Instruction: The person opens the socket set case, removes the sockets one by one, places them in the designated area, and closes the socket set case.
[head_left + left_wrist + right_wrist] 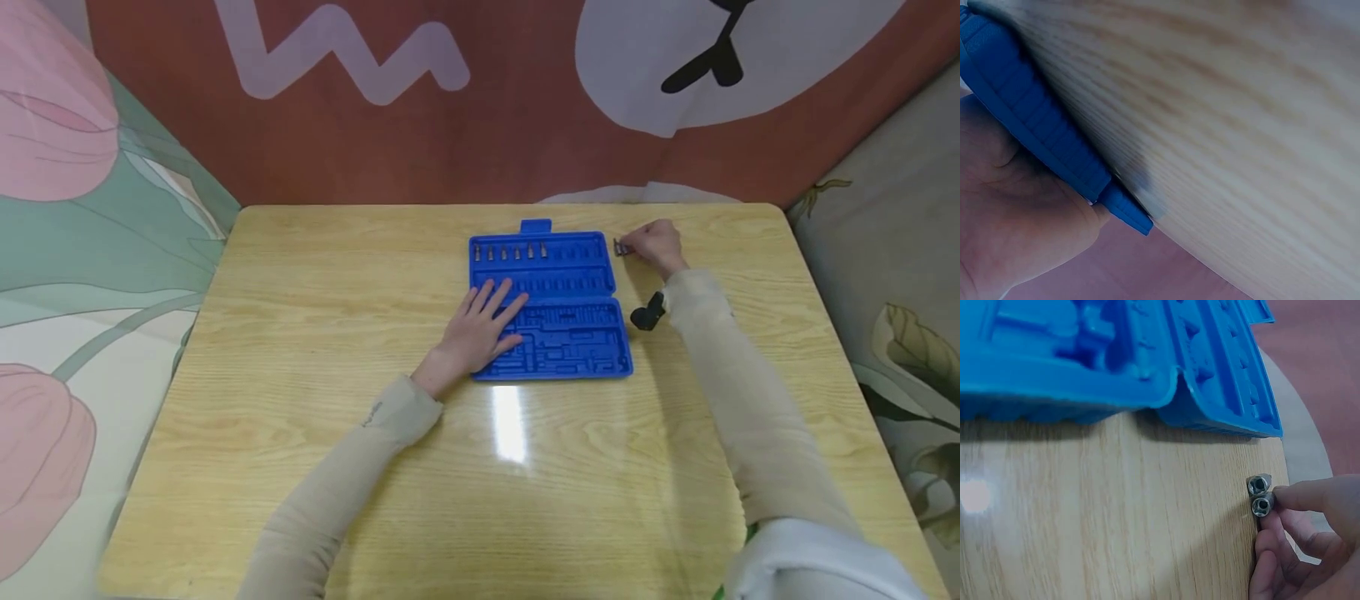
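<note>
An open blue plastic socket case [555, 379] lies on the wooden table, its recesses facing up. My left hand [471, 337] rests on the case's left side with fingers spread; in the left wrist view, the palm [1029, 219] is beside the case's edge [1041, 125]. Several small metal sockets [517, 252] stand in a row in the far half. Right of the case, my right hand [658, 247] pinches one small metal socket [1263, 505] between thumb and fingers, close over the table. A second socket [1259, 484] sits right against it.
The wooden table [315, 292] reaches back to a red-brown patterned wall [375, 158]. A latch tab [536, 226] sticks out from the case's far edge. Beside my right wrist is a small black device [648, 312]. Light reflects off the tabletop in front of the case.
</note>
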`<state>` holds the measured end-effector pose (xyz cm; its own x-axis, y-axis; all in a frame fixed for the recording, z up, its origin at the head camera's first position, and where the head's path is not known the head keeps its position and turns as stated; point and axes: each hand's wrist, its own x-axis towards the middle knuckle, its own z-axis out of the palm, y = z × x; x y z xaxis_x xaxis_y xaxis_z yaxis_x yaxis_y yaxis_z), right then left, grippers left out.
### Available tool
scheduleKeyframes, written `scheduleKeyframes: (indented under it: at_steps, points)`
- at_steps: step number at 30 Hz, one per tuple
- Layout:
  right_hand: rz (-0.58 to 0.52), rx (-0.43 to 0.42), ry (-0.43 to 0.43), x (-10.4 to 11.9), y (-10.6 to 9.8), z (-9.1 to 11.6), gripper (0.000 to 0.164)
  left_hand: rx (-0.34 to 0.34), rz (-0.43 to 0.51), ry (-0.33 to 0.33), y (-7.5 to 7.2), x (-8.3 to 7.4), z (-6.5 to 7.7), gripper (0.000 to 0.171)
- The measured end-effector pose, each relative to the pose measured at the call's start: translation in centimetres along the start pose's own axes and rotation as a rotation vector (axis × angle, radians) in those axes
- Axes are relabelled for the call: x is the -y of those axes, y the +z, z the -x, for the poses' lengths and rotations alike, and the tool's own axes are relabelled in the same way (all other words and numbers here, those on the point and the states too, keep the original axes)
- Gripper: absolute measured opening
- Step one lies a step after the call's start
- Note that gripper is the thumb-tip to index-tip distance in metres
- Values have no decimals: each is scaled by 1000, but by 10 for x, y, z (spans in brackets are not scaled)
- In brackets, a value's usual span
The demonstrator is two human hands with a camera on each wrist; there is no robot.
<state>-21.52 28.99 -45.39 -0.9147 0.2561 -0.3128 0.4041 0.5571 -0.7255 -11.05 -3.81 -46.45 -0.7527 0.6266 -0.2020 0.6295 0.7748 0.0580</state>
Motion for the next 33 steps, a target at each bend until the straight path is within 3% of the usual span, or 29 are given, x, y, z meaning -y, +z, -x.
scheduleKeyframes:
  at_steps: [7,12,20,33]
  points:
    - [23,-2,10,-2,-1,0,29,5,-4,5,0,0,-1,66]
    - [46,-5,-32,-2,-1,-2,40,6,-2,-12,-1,-1,-1,66]
    - [84,-39,-45,-3,-3,-1,31,20,-4,-11,-2,-2,-1,66]
    - [98,-29,-47,0,-4,2,35,5,13,0,1,0,-2,67]
